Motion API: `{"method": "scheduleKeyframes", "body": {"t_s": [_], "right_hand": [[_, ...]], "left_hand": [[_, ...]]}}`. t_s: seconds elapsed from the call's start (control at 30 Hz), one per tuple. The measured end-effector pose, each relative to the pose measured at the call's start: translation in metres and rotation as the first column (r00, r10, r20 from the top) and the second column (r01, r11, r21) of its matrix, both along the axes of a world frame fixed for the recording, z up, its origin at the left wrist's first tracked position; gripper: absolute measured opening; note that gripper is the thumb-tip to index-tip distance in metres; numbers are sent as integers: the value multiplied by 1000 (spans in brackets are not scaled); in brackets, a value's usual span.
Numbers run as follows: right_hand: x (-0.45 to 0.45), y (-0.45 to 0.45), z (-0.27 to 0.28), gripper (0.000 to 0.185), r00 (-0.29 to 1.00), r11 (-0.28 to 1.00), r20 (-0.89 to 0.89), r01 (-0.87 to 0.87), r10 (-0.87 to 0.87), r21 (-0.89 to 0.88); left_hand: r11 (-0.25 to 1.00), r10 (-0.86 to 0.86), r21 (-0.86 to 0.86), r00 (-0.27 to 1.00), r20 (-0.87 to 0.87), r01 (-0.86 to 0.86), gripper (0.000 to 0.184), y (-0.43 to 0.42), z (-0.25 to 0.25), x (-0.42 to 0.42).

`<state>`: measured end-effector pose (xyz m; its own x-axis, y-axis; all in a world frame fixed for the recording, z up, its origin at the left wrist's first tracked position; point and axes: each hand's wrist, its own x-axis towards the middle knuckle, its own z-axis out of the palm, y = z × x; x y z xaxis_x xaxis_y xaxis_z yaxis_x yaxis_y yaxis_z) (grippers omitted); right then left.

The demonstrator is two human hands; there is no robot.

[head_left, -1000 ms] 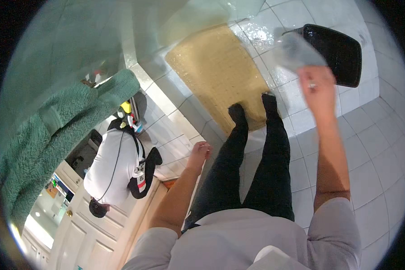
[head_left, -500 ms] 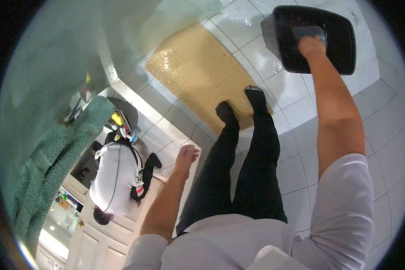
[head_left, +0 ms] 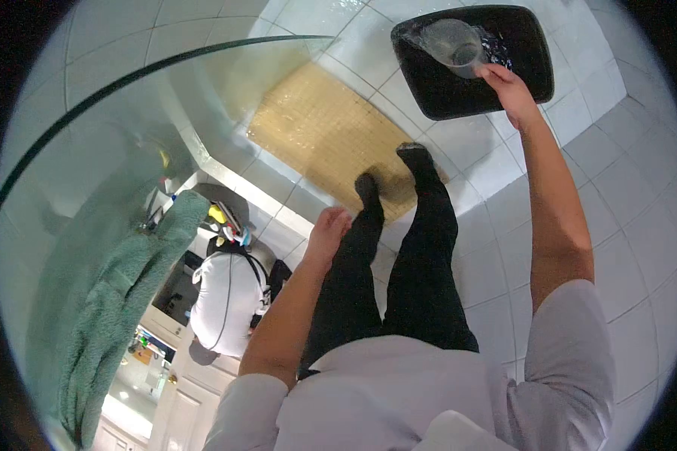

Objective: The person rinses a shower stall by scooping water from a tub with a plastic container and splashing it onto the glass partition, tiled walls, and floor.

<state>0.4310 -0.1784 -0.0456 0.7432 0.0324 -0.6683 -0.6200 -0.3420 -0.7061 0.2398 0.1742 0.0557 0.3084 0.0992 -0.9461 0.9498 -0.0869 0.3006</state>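
My right hand (head_left: pixel 510 92) is closed on the edge of a clear plastic container (head_left: pixel 453 46), which is tilted above a black bin (head_left: pixel 447 104). Whether the container has a handle is hidden by my fingers. Splashing water shows by its left side, and bright ripples glint in the bin beside it. The bin stands on the wet tiled floor. My left hand (head_left: pixel 329 234) hangs empty near my thigh, its fingers loosely bent and touching nothing I can see.
A yellow bath mat (head_left: pixel 316 124) lies under my feet. To the left is a glass panel (head_left: pixel 135 113) with a green towel (head_left: pixel 120 301) over it. Beyond a white sill (head_left: pixel 256 184), a person in a white shirt (head_left: pixel 226 304) bends down near a white door (head_left: pixel 192 398).
My right hand has lifted the container from deep inside the bin and tilted it. My left hand has moved towards my leg. The view has shifted, and the other person has bent lower.
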Motion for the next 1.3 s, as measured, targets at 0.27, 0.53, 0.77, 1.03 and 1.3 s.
{"method": "scheduleKeyframes", "body": {"t_s": [0.27,0.53,0.77,1.03,1.3], "right_hand": [[-64,-19,91,22,847,814,73,478,-527,331],[-169,27,104,17,438,441,83,897,-895,30],[-296,144,82,16,-198,-194,91,980,-976,43],[-413,294,13,24,-570,-491,-202,804,-797,-335],[-476,372,-87,34,-532,-245,-433,791,-728,-561]], "left_hand": [[921,-389,44,914,111,387,24,17,5,68],[592,-803,178,556,215,786,25,30,-33,165],[279,-864,575,-61,501,769,30,-32,-30,232],[-228,-488,883,-833,262,411,47,-103,-45,197],[-518,-622,794,-778,-93,319,51,-138,-96,162]]}}
